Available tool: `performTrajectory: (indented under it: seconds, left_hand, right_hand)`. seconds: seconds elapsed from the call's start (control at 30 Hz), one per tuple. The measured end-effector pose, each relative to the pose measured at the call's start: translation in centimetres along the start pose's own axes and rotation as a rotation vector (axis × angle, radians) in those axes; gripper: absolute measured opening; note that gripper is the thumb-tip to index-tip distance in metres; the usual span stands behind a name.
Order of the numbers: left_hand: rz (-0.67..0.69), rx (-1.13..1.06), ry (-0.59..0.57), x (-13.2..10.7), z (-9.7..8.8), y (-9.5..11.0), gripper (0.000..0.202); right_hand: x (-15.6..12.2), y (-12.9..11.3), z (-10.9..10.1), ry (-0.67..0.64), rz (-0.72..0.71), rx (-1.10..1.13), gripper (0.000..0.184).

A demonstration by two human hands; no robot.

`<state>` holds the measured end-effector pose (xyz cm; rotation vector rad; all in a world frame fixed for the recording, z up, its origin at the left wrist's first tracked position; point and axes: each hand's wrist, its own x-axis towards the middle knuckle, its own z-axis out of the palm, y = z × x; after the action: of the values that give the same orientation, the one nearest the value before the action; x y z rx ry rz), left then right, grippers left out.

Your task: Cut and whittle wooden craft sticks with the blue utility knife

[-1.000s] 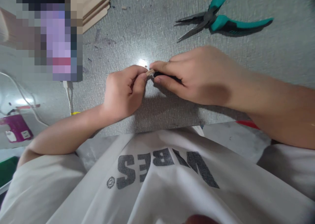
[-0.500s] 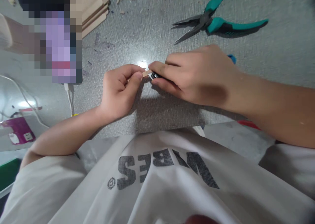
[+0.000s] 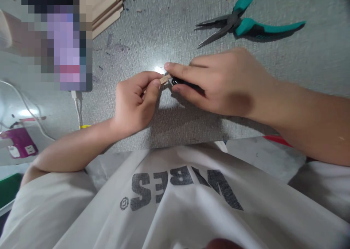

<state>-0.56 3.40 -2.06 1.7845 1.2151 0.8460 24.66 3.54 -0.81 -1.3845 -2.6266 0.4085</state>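
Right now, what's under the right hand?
A black tool, partly visible in the grip of the right hand. The rest of it, and the tabletop directly beneath the hand, are covered.

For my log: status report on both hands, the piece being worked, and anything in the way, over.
Left hand pinches wooden piece. Right hand grips black tool, near wood's end. Open pliers beyond, not between hands.
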Motion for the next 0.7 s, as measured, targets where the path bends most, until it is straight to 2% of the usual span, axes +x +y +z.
performTrajectory:
  seconds: [0.2,0.3,0.47,0.6,0.7]
  left_hand:
    - [-0.010,0.025,-0.039,-0.1,-0.1,0.3,0.021]
    - [0.073,0.062,-0.030,0.0,-0.1,-0.1,0.023]
    - [0.338,0.044,0.054,0.3,0.4,-1.7,0.035]
    - [0.322,0.065,0.041,0.4,0.6,-1.9,0.035]
    - [0.357,0.063,0.031,0.5,0.5,-1.7,0.033]
  right_hand:
    - [-0.1,0.3,-0.1,-0.021,-0.005,0.044,0.066]
    - [-0.2,0.3,-0.2,-0.039,-0.014,0.033,0.065]
    - [0.1,0.0,-0.8,-0.114,-0.017,0.025,0.066]
    - [0.5,-0.3,-1.0,-0.164,-0.004,0.002,0.066]
    - [0.5,-0.1,-0.9,-0.147,-0.014,0.062,0.064]
